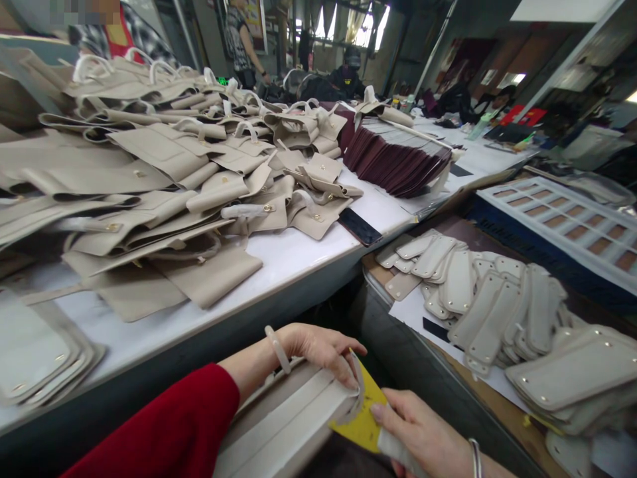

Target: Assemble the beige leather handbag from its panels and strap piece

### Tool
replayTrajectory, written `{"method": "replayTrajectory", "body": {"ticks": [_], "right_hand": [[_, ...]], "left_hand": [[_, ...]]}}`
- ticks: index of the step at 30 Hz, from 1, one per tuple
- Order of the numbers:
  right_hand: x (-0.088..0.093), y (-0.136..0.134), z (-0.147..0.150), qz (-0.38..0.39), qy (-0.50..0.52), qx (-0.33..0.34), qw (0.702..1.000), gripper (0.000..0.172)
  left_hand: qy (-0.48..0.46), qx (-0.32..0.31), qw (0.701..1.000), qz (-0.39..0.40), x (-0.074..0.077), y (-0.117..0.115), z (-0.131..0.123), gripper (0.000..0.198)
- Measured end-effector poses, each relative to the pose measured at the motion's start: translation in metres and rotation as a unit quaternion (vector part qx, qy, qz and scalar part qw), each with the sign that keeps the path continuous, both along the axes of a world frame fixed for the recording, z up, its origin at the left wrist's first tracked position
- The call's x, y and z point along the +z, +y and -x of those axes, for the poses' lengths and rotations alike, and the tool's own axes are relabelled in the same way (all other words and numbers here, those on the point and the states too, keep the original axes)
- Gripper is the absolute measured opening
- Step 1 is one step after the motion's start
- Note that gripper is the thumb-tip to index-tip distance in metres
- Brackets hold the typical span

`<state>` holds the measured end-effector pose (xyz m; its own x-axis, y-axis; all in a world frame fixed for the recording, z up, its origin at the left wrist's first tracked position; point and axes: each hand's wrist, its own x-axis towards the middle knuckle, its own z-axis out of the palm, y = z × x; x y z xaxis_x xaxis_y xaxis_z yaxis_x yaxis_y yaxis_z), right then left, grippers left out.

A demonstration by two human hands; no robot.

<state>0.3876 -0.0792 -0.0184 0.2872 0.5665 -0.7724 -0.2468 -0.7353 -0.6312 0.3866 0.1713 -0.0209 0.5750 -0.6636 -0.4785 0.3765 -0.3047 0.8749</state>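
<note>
A beige leather bag piece (293,418) with a pale, long folded strip along it lies low in front of me. My left hand (321,348) reaches over it from the left. Its fingers curl down over the end of the piece, with one finger stretched out to the right. My right hand (415,421) grips a flat yellow tool (365,405), thumb on top, and a whitish wrapped part of it shows under the fingers. The yellow blade-like part touches the end of the bag piece near my left fingertips. Its far edge is partly hidden.
Beige half-made bags (199,186) are heaped on the white table (279,265). Dark red panels (393,159) stand in a row behind a black phone-like slab (359,226). To the right lie piled beige leather pieces (497,312) and a white plastic crate (567,219). Other people (243,43) are at the back.
</note>
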Motion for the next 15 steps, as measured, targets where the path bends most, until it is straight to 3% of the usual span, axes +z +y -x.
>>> {"method": "replayTrajectory", "body": {"ticks": [15], "right_hand": [[0.003,0.019,0.007,0.043,-0.011,0.010,0.999,0.064]], "left_hand": [[-0.023,0.018,1.000,0.006,-0.009,0.002,0.002,0.127]]}}
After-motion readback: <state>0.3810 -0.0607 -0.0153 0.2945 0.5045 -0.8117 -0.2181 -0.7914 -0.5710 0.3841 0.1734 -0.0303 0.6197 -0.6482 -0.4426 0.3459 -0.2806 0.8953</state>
